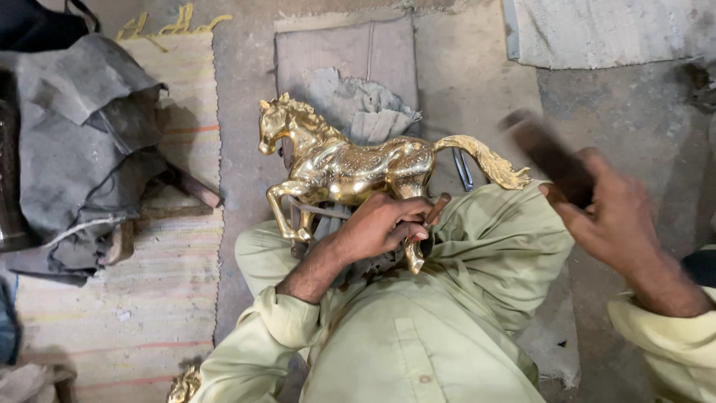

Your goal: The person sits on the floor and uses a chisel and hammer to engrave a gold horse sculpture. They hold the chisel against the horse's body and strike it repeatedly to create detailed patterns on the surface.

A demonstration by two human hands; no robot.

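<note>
The left hand (384,224) pinches a thin chisel (436,209) against the brass horse figurine (350,168) resting across the person's lap; the right hand (611,216) grips a blurred dark mallet (548,157).

- The shiny golden metal horse figurine (350,168) stands over the person's lap, head to the left, tail to the right.
- The left hand (380,224) lies against its underside.
- The right hand (608,216) is well right of the tail, holding a dark wooden block (548,157).
- A crumpled grey cloth (82,142) lies far left on the striped woven mat (127,313).
</note>
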